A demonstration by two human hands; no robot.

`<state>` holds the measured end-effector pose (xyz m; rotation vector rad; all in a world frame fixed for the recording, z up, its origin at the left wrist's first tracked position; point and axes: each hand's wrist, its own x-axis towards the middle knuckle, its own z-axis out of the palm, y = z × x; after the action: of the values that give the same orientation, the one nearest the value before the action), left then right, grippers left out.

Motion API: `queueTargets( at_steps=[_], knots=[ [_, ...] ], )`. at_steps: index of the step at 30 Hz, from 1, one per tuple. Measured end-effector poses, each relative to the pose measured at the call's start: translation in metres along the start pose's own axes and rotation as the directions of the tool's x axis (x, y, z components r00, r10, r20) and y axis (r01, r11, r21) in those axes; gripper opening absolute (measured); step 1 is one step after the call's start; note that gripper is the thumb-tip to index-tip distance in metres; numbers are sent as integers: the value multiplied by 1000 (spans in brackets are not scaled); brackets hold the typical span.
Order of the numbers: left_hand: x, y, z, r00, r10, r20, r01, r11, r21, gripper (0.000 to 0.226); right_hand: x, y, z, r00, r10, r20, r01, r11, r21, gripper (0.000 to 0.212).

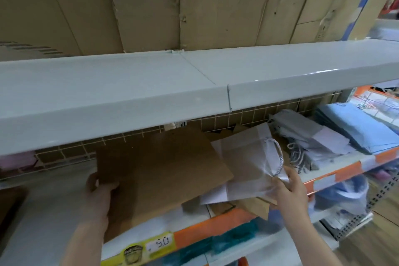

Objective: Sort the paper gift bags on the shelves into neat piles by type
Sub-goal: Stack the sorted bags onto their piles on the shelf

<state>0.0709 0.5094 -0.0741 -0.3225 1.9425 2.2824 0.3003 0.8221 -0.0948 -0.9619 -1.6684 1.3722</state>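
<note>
Upper shelf (129, 84): a wide pale grey shelf that crosses the whole view, with flattened cardboard (216, 6) standing behind it.
Lower shelf (166, 222): it carries the bags; its front edge has an orange strip and a yellow price label (149, 248) that reads 50.
Blue bags (362, 127): a flat pile at the far right of the lower shelf.
Grey bags (311, 136): a loose pile just left of the blue ones, with their cords hanging forward.
Brown bag (164, 164): large and flat, tilted over the lower shelf.
Left hand (99, 196): it grips the near left corner of the brown bag, thumb on top, the other fingers hidden under it.
White bag (244, 162): it lies partly under the brown bag's right edge.
Right hand (291, 190): the fingertips pinch the corner of the white bag, beside its cord handle.
</note>
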Motion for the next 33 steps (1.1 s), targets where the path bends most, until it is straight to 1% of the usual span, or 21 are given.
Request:
queueTargets(
  at_steps=[3, 5, 8, 10, 13, 15, 17, 19, 21, 22, 24, 27, 29, 30, 32, 33],
  knots=[
    [-20, -14, 31, 997, -4, -81, 1, 999, -36, 39, 31, 12, -31, 998, 57, 34, -58, 998, 36, 34],
    [-39, -26, 52, 991, -38, -127, 31, 998, -58, 40, 51, 17, -53, 990, 106, 88, -112, 992, 58, 39],
    [-69, -38, 75, 976, -52, -212, 32, 995, -93, 29, 79, 19, -85, 988, 100, 115, -107, 993, 56, 35],
    [-86, -44, 86, 960, -44, -278, 14, 994, -108, 36, 97, 21, -104, 985, 103, 135, -111, 993, 48, 36],
    [-105, -53, 100, 929, 29, -368, -73, 992, -107, 48, 119, 23, -128, 980, 98, 176, -114, 990, 81, 35],
    [-113, -58, 113, 919, 43, -393, -93, 990, -108, 49, 132, 23, -142, 982, 83, 167, -103, 988, 116, 34],
    [-115, -61, 127, 915, 49, -399, -92, 992, -89, 50, 145, 23, -154, 990, 80, 120, -99, 982, 161, 36],
    [-113, -64, 142, 916, 67, -396, -97, 994, -55, 44, 159, 22, -162, 995, 75, 69, -86, 980, 179, 39],
    [-106, -68, 155, 921, 76, -383, -79, 997, 8, 34, 172, 20, -167, 998, 56, 27, -60, 982, 177, 38],
    [-103, -71, 161, 925, 61, -374, -47, 998, 48, 34, 177, 20, -167, 999, 48, 9, -49, 983, 177, 37],
    [-93, -76, 174, 937, 16, -349, 33, 990, 136, 46, 186, 19, -167, 999, 41, -13, -39, 984, 176, 37],
    [-78, -79, 196, 946, 44, -322, 56, 954, 295, 50, 200, 17, -165, 999, 33, -30, -27, 984, 176, 34],
    [-74, -76, 209, 955, 60, -292, 83, 888, 452, 49, 214, 13, -166, 999, 32, -36, -25, 982, 187, 35],
    [-74, -75, 214, 961, 59, -272, 97, 845, 525, 54, 220, 12, -168, 998, 38, -44, -29, 981, 194, 36],
    [-75, -76, 223, 965, 69, -253, 125, 725, 677, 78, 232, 9, -170, 997, 50, -65, -35, 976, 216, 37],
    [-78, -77, 228, 966, 93, -240, 128, 633, 764, 91, 237, 9, -170, 995, 57, -78, -38, 974, 225, 37]
  ],
)
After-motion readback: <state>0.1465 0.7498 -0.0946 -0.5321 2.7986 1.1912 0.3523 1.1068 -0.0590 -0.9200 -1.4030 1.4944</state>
